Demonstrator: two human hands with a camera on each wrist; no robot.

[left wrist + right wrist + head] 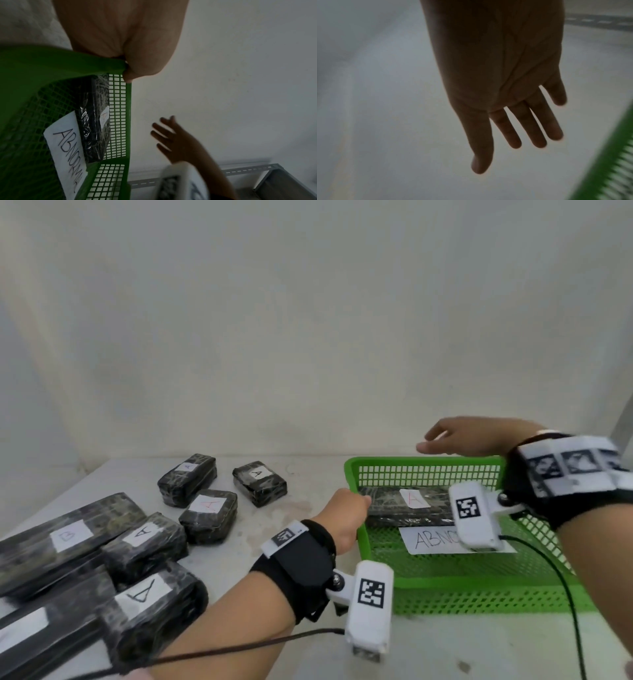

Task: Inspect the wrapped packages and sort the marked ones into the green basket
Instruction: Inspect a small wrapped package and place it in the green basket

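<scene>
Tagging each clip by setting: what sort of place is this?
Likely a makeshift sorting or inspection bench: black wrapped packages with lettered labels on a pale table, a green basket holding an "ABNORMAL" sign, and slotted metal shelving.

A green basket (424, 470) of matt perforated plastic is seen; packages (209, 515) are wrapped in glossy, crinkled black film with paper labels (414, 498); the worktop (294, 546) looks matt, smooth.

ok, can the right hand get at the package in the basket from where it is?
Probably yes: right hand is open and empty above the basket's far rim, and the package lies uncovered just below.
</scene>
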